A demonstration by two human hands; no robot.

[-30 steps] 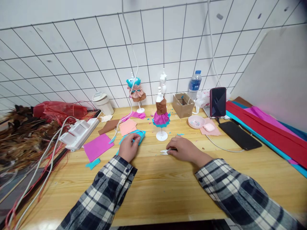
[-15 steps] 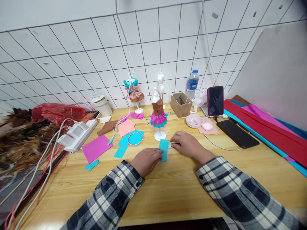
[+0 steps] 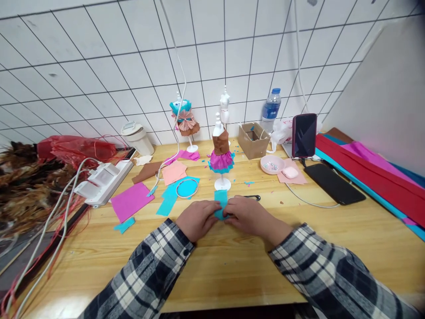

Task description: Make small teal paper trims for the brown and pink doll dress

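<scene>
Both hands meet over the wooden table point(image 3: 232, 261) on a small teal paper piece point(image 3: 221, 201). My left hand point(image 3: 198, 219) pinches its left edge and my right hand point(image 3: 247, 215) pinches its right edge, fingers closed on it. Small scissors point(image 3: 251, 197) lie on the table just beyond my right hand. Right behind the paper stands a white mini mannequin point(image 3: 221, 155) in a brown top and a magenta and teal skirt.
More paper lies to the left: a magenta sheet point(image 3: 131, 201), teal scraps with a wire ring point(image 3: 187, 188), a peach piece point(image 3: 174, 172). A power strip point(image 3: 102, 176), cardboard box point(image 3: 254, 139), pink dish point(image 3: 272, 164), two phones point(image 3: 334, 182) and paper rolls point(image 3: 375, 177) surround them.
My left hand carried the teal paper from the left pile to the table's middle. My right hand let go of the scissors, which now lie behind it, and joined the left on the paper.
</scene>
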